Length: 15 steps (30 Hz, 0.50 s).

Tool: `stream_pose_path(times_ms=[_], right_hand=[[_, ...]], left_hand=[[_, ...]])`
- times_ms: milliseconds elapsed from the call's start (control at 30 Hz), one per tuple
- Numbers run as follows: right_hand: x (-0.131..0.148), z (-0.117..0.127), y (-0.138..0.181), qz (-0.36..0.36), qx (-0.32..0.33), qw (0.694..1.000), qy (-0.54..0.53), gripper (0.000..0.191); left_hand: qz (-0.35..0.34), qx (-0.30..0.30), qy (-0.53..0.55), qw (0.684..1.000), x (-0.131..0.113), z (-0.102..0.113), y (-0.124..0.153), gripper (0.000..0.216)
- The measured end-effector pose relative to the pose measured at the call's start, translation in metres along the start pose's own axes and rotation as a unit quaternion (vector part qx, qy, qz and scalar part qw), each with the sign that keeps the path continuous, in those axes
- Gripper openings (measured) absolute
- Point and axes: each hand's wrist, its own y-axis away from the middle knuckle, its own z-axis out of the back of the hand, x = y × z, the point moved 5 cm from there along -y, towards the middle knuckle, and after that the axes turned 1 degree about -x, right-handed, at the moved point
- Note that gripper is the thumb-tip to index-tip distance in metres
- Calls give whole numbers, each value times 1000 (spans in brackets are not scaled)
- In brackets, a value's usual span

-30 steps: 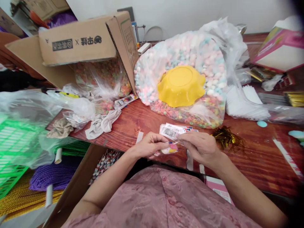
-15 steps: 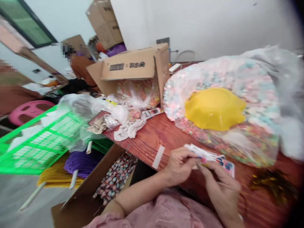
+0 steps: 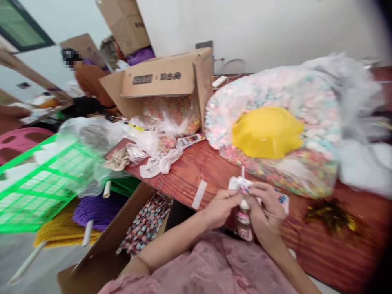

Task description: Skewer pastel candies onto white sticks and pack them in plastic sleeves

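Observation:
My left hand and my right hand meet at the near edge of the wooden table. Both pinch a small clear candy packet that hangs upright between them, its thin stick pointing up. A stack of printed label cards lies on the table right behind my right hand. Motion blur smears the fingers a little. A large clear bag of pastel candy lies behind, with a yellow bowl upside down on it.
An open cardboard box with candy bags stands at back left. Crumpled cloths lie near the table's left edge, gold twist ties to the right. A box of finished packets, a green basket and a seated person are at left.
The camera has swung left and blurred. The packet, held flat a second ago, now hangs upright between my hands, which sit closer together.

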Motion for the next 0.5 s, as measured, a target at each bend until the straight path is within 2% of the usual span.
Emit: stream_pose_path(times_ms=[100, 200, 400, 500], right_hand=[[-10, -3, -4, -68, 6, 997, -39, 8], [-13, 0, -4, -92, -5, 993, -68, 8], [-3, 4, -7, -45, -77, 994, -65, 8], [-4, 3, -11, -11, -70, 996, -58, 12]], left_hand=[[-12, 20, -48, 999, -3, -1, -2, 45], [-17, 42, -85, 995, -1, -5, -3, 44], [-13, 53, -78, 995, 3, -16, 0, 44], [-31, 52, -104, 993, 2, -14, -2, 41]])
